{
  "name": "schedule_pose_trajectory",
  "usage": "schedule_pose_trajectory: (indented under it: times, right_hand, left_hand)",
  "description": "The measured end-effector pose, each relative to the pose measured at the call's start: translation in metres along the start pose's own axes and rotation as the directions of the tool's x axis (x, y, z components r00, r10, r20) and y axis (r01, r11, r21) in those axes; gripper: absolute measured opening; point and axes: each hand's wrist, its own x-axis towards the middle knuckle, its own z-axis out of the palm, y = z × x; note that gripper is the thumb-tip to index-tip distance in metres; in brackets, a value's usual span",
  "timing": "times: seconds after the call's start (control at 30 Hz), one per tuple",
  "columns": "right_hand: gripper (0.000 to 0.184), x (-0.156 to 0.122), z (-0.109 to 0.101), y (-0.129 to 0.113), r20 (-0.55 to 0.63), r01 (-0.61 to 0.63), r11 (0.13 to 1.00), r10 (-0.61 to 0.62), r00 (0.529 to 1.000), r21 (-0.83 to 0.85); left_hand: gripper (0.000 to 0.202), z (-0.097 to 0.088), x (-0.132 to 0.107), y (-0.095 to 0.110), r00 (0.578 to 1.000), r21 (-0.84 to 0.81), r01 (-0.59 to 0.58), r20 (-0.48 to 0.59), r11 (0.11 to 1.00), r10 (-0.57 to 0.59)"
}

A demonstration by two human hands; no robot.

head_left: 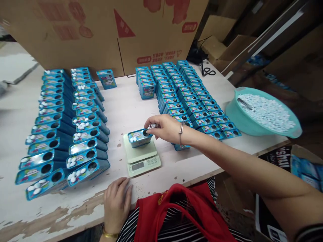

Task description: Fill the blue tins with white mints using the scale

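A blue tin (140, 143) with a round hole in its top rests on a pale green kitchen scale (129, 155). A few white candies (133, 138) lie on its lid. My right hand (163, 128) is closed around several more white candies (152, 126), with the fingertips at the tin's hole. The scale's display cannot be read. My left hand (117, 195) lies on the table's front edge, fingers stretched out and holding nothing.
Rows of blue tins (87, 146) stand left, many topped with candies, and more tins (185, 94) stand right. A turquoise basin (238, 116) holds white candies and a metal scoop (245, 104). Scissors (209, 71) lie behind. A large cardboard box (101, 37) closes off the back.
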Motion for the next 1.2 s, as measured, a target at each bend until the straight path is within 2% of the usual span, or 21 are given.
schedule_pose_trajectory:
  times: [0.13, 0.27, 0.37, 0.43, 0.47, 0.53, 0.6, 0.7, 0.8, 0.87, 0.97, 1.1, 1.2]
  right_hand:
    - [0.016, 0.002, 0.000, -0.006, 0.009, 0.104, 0.964, -0.105, 0.994, -0.245]
    - [0.013, 0.003, 0.000, -0.007, 0.023, 0.134, 0.942, -0.133, 0.991, -0.307]
    - [0.013, 0.001, -0.002, -0.005, -0.029, 0.115, 0.984, -0.120, 0.992, -0.137]
    - [0.011, -0.004, -0.004, -0.002, -0.017, 0.058, 0.987, -0.056, 0.998, 0.153]
    - [0.009, -0.009, -0.005, 0.001, 0.011, 0.017, 0.945, -0.022, 1.000, 0.326]
    - [0.010, -0.022, -0.005, 0.009, 0.092, -0.079, 0.781, 0.028, 0.995, 0.619]
    - [0.017, -0.038, 0.000, 0.020, 0.161, -0.176, 0.603, 0.080, 0.984, 0.778]
    - [0.022, -0.062, 0.017, 0.043, 0.245, -0.306, 0.441, 0.190, 0.951, 0.844]
    - [0.025, -0.082, 0.039, 0.066, 0.294, -0.387, 0.370, 0.283, 0.913, 0.845]
    - [0.029, -0.091, 0.051, 0.078, 0.317, -0.418, 0.363, 0.306, 0.898, 0.833]
    - [0.032, -0.098, 0.062, 0.086, 0.319, -0.414, 0.390, 0.284, 0.904, 0.823]
    - [0.035, -0.099, 0.067, 0.087, 0.292, -0.377, 0.392, 0.262, 0.920, 0.839]
    - [0.038, -0.095, 0.070, 0.085, 0.288, -0.369, 0.374, 0.255, 0.923, 0.851]
  left_hand:
    - [0.023, 0.000, 0.000, 0.000, 1.000, 0.004, 0.002, 0.000, 1.000, -0.002]
    - [0.022, 0.001, 0.000, 0.000, 1.000, 0.006, 0.000, 0.010, 1.000, 0.000]
    - [0.023, 0.002, 0.000, 0.001, 1.000, 0.012, 0.006, 0.015, 1.000, -0.006]
    - [0.023, 0.002, 0.000, 0.002, 1.000, 0.016, 0.014, 0.017, 1.000, -0.015]
    - [0.023, 0.001, 0.000, 0.003, 1.000, 0.015, 0.019, 0.019, 1.000, -0.020]
    - [0.022, 0.001, -0.001, 0.004, 0.999, 0.010, 0.028, 0.026, 1.000, -0.028]
    - [0.021, 0.000, -0.001, 0.004, 0.999, 0.002, 0.032, 0.031, 0.999, -0.032]
    - [0.021, -0.001, 0.000, 0.006, 0.999, 0.000, 0.040, 0.034, 0.999, -0.040]
    - [0.021, 0.000, 0.001, 0.007, 0.998, 0.006, 0.058, 0.040, 0.998, -0.058]
    - [0.022, 0.000, 0.002, 0.007, 0.997, 0.008, 0.066, 0.041, 0.998, -0.066]
    - [0.021, 0.000, 0.001, 0.007, 0.997, 0.014, 0.070, 0.044, 0.997, -0.071]
    - [0.021, -0.002, 0.002, 0.009, 0.996, -0.011, 0.078, 0.039, 0.997, -0.078]
    - [0.023, -0.010, 0.016, 0.015, 0.997, -0.110, 0.074, -0.018, 0.991, -0.076]
